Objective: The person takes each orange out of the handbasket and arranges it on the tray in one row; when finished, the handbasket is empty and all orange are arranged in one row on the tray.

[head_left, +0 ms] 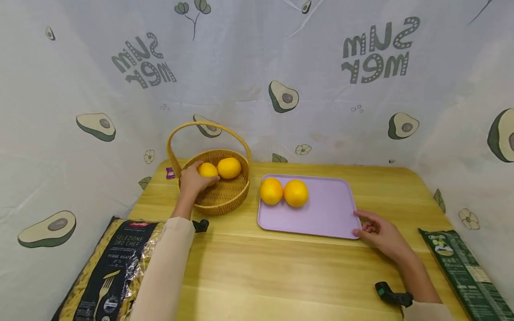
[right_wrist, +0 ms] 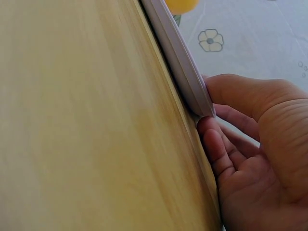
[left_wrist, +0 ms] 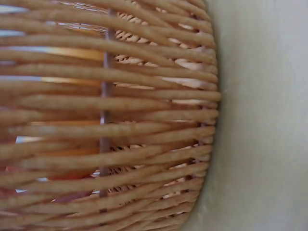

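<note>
My left hand (head_left: 195, 178) reaches into a round wicker basket (head_left: 218, 208) with a tall handle, its fingers and thumb around an orange (head_left: 208, 170). Beside that fruit, a second orange (head_left: 229, 168) lies in the basket. In the left wrist view the woven basket wall (left_wrist: 159, 103) fills most of the picture and hides the hand. My right hand (head_left: 381, 234) pinches the right edge of a lilac tray (head_left: 325, 205). In the right wrist view the thumb is on the tray rim (right_wrist: 180, 60), with fingertips at its underside. Two oranges (head_left: 271, 191) sit together at the tray's left end.
A bag of penne pasta (head_left: 116, 267) lies at the left front, beneath my left forearm. The right side of the wooden table (head_left: 297, 272) holds a green packet (head_left: 466, 267). A small purple wrapper (head_left: 170, 173) lies left of the basket. Printed cloth (head_left: 241, 58) hangs behind.
</note>
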The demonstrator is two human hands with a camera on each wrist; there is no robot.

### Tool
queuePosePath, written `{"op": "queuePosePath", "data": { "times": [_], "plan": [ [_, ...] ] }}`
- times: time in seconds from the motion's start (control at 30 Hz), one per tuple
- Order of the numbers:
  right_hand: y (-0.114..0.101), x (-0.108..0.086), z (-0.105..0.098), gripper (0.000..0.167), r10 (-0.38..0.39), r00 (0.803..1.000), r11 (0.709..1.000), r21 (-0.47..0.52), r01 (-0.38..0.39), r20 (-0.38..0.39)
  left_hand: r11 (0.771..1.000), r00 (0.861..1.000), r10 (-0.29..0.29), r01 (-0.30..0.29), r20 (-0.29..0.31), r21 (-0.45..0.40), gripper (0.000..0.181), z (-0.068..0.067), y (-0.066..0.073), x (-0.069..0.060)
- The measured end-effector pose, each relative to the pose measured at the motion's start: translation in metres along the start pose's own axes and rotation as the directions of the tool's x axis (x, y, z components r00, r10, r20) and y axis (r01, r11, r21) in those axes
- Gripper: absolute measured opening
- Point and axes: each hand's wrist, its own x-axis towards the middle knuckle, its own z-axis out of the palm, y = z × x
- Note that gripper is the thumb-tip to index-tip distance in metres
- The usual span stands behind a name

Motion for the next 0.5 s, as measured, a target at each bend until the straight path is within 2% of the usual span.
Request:
{"op": "queuePosePath", "data": {
  "times": [0.13, 0.33, 0.5],
  "plan": [
    [0.0, 0.0, 0.001, 0.06, 0.007, 1.0, 1.0, 0.002, -0.007, 0.01, 1.0, 1.0, 0.005, -0.005, -0.017, -0.014, 0.091, -0.002, 0.001, -0.003],
    [0.0, 0.0, 0.0, 0.061, 0.028, 1.0, 1.0, -0.013, -0.028, 0.004, 0.998, 0.997, 0.059, -0.06, -0.054, -0.03, 0.09, -0.006, 0.003, -0.007],
    [0.0, 0.0, 0.0, 0.06, 0.004, 1.0, 1.0, -0.004, -0.004, 0.0, 0.995, 0.996, 0.058, -0.063, -0.067, -0.073, 0.091, -0.013, 0.006, -0.015]
  ]
}}
